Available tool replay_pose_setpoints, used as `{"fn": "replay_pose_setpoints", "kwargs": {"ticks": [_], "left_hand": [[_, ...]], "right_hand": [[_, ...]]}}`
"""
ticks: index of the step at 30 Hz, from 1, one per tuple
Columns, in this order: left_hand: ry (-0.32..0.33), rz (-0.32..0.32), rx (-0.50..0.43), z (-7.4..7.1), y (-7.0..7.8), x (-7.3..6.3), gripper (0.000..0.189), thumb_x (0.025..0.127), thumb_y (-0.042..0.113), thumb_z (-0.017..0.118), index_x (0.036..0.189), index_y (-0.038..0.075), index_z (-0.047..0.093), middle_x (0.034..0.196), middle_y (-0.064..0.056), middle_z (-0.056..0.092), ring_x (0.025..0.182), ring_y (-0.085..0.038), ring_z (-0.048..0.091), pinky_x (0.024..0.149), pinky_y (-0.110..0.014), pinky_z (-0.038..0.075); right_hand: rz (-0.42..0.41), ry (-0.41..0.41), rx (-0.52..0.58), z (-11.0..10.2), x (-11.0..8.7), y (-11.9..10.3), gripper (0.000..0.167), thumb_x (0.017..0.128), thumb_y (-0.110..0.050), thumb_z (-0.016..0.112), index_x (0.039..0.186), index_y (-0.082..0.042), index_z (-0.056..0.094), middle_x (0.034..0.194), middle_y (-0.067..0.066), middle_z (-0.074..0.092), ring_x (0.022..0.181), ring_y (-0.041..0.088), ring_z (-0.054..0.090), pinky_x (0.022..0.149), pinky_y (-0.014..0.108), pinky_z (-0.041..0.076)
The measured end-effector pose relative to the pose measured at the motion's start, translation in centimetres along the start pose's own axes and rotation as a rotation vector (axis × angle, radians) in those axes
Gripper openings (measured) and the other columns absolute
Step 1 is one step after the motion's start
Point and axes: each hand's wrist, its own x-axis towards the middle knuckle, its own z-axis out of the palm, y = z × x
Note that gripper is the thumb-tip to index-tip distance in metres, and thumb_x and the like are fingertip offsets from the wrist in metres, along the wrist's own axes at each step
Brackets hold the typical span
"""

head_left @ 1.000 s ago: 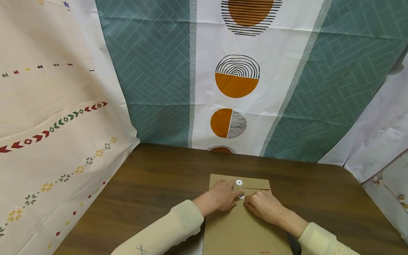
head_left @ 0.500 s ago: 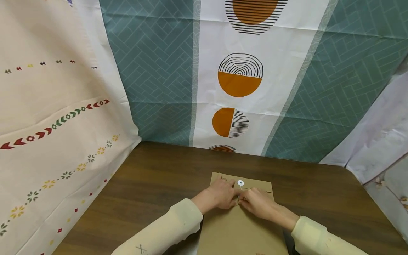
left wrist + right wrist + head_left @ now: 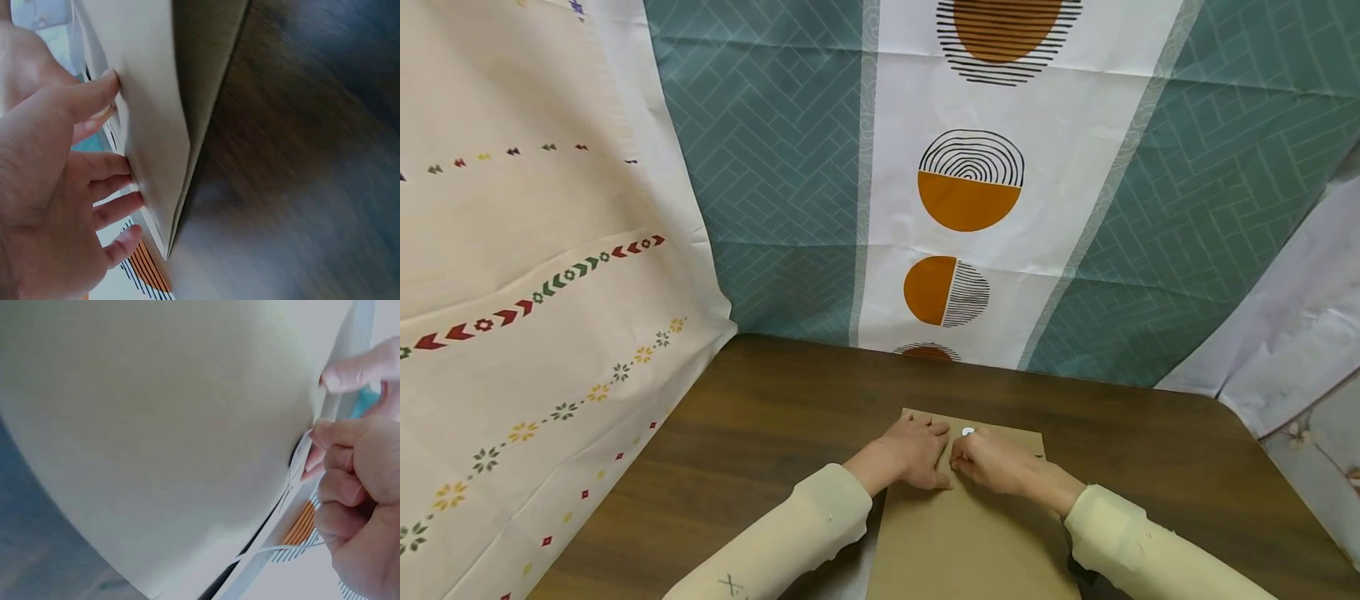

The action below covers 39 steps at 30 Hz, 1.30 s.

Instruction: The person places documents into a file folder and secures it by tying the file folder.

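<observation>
A brown kraft document envelope point(image 3: 973, 542) lies on the table, its flap end away from me. My left hand point(image 3: 917, 450) presses its upper left part with outstretched fingers; in the left wrist view the fingertips point(image 3: 128, 203) touch its surface. Close beside it, my right hand point(image 3: 1000, 462) has curled fingers over the closure. In the right wrist view, thumb and forefinger pinch a thin white string point(image 3: 284, 548) near a white disc point(image 3: 300, 452). The upper white disc point(image 3: 967, 431) partly shows above the right hand; the lower one is hidden in the head view.
The dark wooden table point(image 3: 775, 417) extends around the envelope. A patterned teal and white cloth point(image 3: 775, 208) hangs behind its far edge, and a cream cloth point(image 3: 565, 333) borders the left. Something dark point(image 3: 1078, 575) shows by the right forearm.
My right hand has moved left and up over the closure, covering the lower disc and part of the upper one. My left hand stays on the envelope, its thumb drawn back from the closure.
</observation>
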Motion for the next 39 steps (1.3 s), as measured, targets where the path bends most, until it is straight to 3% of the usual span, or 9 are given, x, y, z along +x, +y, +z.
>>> {"fn": "replay_pose_setpoints", "kwargs": {"ticks": [3, 9, 16, 28, 39], "left_hand": [[-0.013, -0.003, -0.036, 0.0, 0.0, -0.1, 0.080, 0.092, 0.067, 0.061, 0.155, 0.020, 0.048, 0.161, 0.009, 0.040, 0.146, -0.015, 0.037, 0.117, -0.037, 0.032], [-0.017, -0.002, -0.057, 0.0, 0.2, -0.1, 0.079, 0.091, 0.065, 0.063, 0.154, 0.019, 0.049, 0.162, 0.008, 0.039, 0.139, -0.012, 0.041, 0.110, -0.025, 0.037], [-0.003, 0.002, -0.058, -0.1, 0.2, -0.2, 0.077, 0.092, 0.065, 0.062, 0.154, 0.021, 0.049, 0.162, 0.009, 0.039, 0.139, -0.011, 0.040, 0.108, -0.026, 0.040], [-0.009, 0.000, -0.068, 0.1, 0.1, -0.3, 0.076, 0.093, 0.064, 0.061, 0.155, 0.021, 0.048, 0.163, 0.009, 0.038, 0.139, -0.011, 0.040, 0.107, -0.026, 0.041], [0.017, 0.002, -0.064, 0.4, 0.2, -0.3, 0.075, 0.092, 0.064, 0.064, 0.152, 0.021, 0.052, 0.160, 0.009, 0.042, 0.138, -0.013, 0.042, 0.106, -0.027, 0.042]], "right_hand": [[0.013, -0.008, -0.007, -0.2, 0.5, 0.6, 0.017, 0.090, -0.003, 0.075, 0.079, -0.014, 0.069, 0.073, -0.014, 0.060, 0.060, -0.003, 0.046, 0.055, 0.021, 0.043], [0.074, 0.000, 0.007, -0.4, 0.6, 2.0, 0.013, 0.089, -0.008, 0.078, 0.081, -0.017, 0.073, 0.074, -0.017, 0.064, 0.061, -0.004, 0.051, 0.055, 0.023, 0.045], [0.143, 0.028, 0.060, -0.8, 0.5, 3.4, 0.010, 0.089, -0.012, 0.080, 0.082, -0.019, 0.076, 0.077, -0.013, 0.070, 0.062, -0.002, 0.056, 0.054, 0.024, 0.047], [0.141, 0.076, -0.022, -0.7, 1.5, 4.7, 0.008, 0.088, -0.014, 0.080, 0.082, -0.018, 0.077, 0.077, -0.012, 0.071, 0.065, -0.001, 0.058, 0.055, 0.024, 0.047], [0.147, 0.057, 0.003, -1.0, 2.1, 5.5, 0.005, 0.090, -0.013, 0.078, 0.086, -0.016, 0.078, 0.080, -0.011, 0.072, 0.070, 0.003, 0.062, 0.059, 0.027, 0.050]]}}
